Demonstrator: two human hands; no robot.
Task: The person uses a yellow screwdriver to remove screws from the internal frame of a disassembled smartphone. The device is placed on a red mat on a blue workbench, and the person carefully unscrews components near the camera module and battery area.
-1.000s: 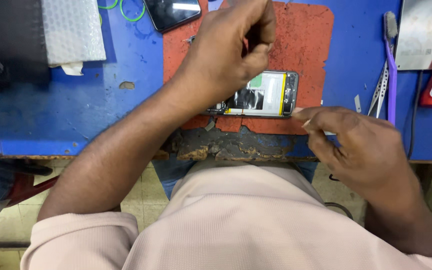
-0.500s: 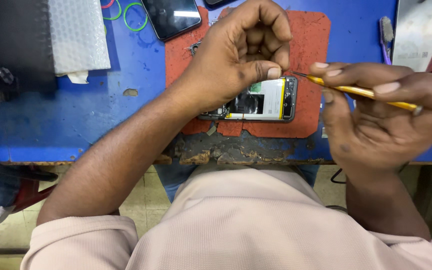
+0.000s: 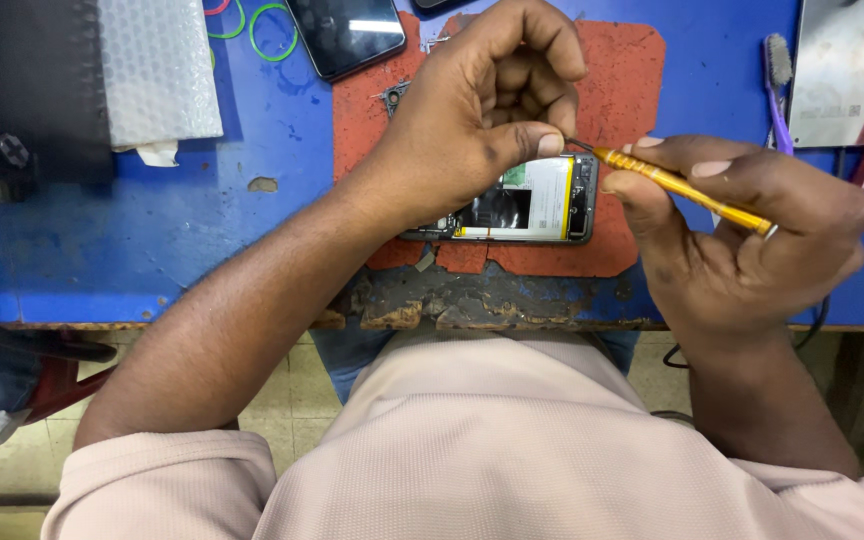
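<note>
- Opened black smartphone with back cover off (image 3: 527,200), white-and-yellow battery and dark board exposed, lies flat on worn red rubber mat (image 3: 627,90) over blue workbench (image 3: 152,240), near front edge.
- Left hand (image 3: 472,120) curled over phone's left part, thumb and fingertips pinched together at upper right corner.
- Right hand (image 3: 742,240) clamped on slim yellow metal screwdriver (image 3: 677,185), tip touching left thumb just above phone.
- Second dark phone (image 3: 347,30), green rubber bands (image 3: 272,30), purple brush (image 3: 777,85) lie behind.
- Versus half a second ago: screwdriver tip closer to left thumb, right hand slightly lower; phone unmoved.
</note>
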